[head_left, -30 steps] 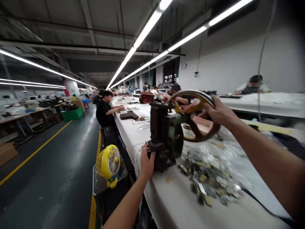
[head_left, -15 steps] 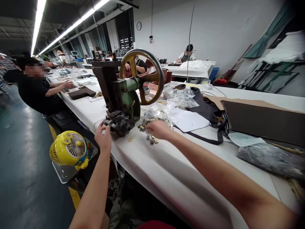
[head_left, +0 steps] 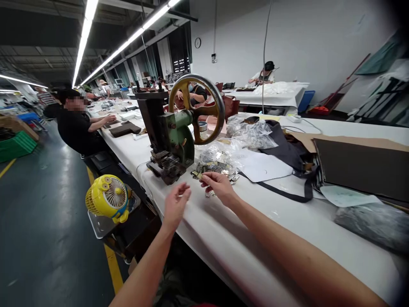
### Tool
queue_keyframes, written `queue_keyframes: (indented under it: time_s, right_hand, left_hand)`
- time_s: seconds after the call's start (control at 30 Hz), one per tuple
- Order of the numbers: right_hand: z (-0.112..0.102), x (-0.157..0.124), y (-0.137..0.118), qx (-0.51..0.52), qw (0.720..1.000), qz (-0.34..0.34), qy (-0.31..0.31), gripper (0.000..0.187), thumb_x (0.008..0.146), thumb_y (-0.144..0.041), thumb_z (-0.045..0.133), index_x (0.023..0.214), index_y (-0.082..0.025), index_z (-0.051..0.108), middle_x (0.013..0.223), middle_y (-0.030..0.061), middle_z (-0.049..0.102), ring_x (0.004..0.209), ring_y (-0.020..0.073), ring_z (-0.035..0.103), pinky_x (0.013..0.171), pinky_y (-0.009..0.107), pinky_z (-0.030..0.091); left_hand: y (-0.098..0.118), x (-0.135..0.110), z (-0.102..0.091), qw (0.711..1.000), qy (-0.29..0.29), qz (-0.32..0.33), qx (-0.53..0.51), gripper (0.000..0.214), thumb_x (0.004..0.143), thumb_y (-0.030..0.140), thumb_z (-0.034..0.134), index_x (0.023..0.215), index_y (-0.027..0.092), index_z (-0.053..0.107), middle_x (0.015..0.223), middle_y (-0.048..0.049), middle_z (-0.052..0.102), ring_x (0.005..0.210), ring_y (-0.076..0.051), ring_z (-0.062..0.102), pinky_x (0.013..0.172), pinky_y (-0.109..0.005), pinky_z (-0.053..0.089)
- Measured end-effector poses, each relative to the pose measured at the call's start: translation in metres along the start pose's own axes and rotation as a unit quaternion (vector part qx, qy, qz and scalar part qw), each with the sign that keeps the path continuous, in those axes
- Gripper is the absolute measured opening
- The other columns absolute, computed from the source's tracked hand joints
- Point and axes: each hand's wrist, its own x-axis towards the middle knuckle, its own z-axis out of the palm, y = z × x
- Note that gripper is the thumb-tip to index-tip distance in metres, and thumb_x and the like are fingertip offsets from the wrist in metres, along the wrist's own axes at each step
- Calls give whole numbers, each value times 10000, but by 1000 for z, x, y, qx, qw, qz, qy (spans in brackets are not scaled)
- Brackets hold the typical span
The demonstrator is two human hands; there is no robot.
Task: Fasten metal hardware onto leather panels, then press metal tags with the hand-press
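Note:
My right hand (head_left: 220, 186) is closed in a pinch on a small gold-coloured metal piece (head_left: 198, 175), just above the table beside a pile of metal fittings (head_left: 220, 167). More silvery pieces (head_left: 210, 193) lie partly hidden under that hand. Curled but with fingertips apart, my left hand (head_left: 175, 205) hovers over the table's near edge, with nothing visible between thumb and fingers. Behind it stands a green and black hand press (head_left: 182, 132) with a large handwheel (head_left: 220, 104). The press's lower die block (head_left: 169, 164) is left of my right hand.
Clear plastic bags (head_left: 252, 132), a white sheet (head_left: 263, 164) and a black strap (head_left: 287, 192) lie to the right on the white table (head_left: 255, 230). Dark panels (head_left: 361, 164) lie farther right. A yellow fan (head_left: 108, 198) stands at left. A co-worker (head_left: 76, 125) sits beyond it.
My left hand has left the press's die block and moved right, towards my right hand. The right hand has pulled slightly back from the pile with a metal piece. The view has shifted left.

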Motion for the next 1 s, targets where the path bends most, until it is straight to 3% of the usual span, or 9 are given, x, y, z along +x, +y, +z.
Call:
queue_keyframes:
  time_s: [0.07,0.13,0.33,0.47,0.57,0.63,0.73,0.83,1.0]
  right_hand:
    - [9,-9,-3,123,991,33,-31,438,861,-568,681,1041,-170,722,891,84,750,793,210,724,603,287,572]
    - [15,-16,-7,115,990,32,-71,412,882,-554,654,1048,-185,730,882,72,753,827,219,736,615,285,569]
    - [17,-16,-13,-89,989,-112,-33,236,886,-419,698,990,-209,729,906,46,747,833,194,691,714,288,535]
    - [19,-14,-10,-79,992,-67,-72,257,947,-413,596,856,-193,690,776,31,708,697,164,635,646,271,509]
    - [22,-15,-10,-75,993,-44,-85,265,968,-409,545,869,-192,660,772,31,699,664,158,622,635,271,506]
    - [24,-15,-9,-84,992,-43,-86,263,978,-406,515,888,-195,644,782,35,705,664,158,625,649,278,502]
    - [24,-14,-4,-138,984,-52,-97,246,974,-380,504,880,-199,641,779,35,706,694,169,624,668,288,473]
    - [21,-12,2,-198,970,-49,-131,208,950,-334,526,869,-198,662,805,37,710,715,175,606,670,293,433]
    - [19,-8,6,-231,959,-33,-158,205,946,-333,544,901,-202,695,875,43,730,767,189,612,696,299,417]
  left_hand:
    - [6,5,29,996,-14,-20,-85,488,814,512,772,1160,176,701,1098,-108,745,917,-214,712,753,-313,573]
    - [4,8,41,993,4,-19,-116,440,841,511,743,1109,164,706,1079,-105,741,858,-195,706,735,-311,571]
    - [-7,2,16,990,-15,105,97,217,973,391,593,1021,214,709,926,-44,718,804,-152,645,749,-279,531]
    - [-8,-2,9,998,-65,2,10,299,900,483,694,996,200,694,828,-31,697,692,-137,604,633,-259,522]
    - [-8,2,6,988,-61,-104,-100,433,731,528,850,932,169,714,732,-17,665,640,-126,590,593,-246,516]
    - [-9,10,-3,986,-38,-116,-114,468,683,534,879,919,155,739,751,-32,684,629,-123,592,590,-250,515]
    - [-10,35,-33,997,73,-2,-3,432,807,542,773,1032,174,769,885,-63,743,706,-155,646,681,-299,555]
    - [-14,71,-71,946,174,182,204,334,954,453,617,1110,205,776,1046,-83,761,951,-215,696,916,-381,557]
    - [-23,129,-105,874,162,332,315,255,972,371,615,1049,208,795,1049,-88,776,1043,-240,663,994,-445,533]
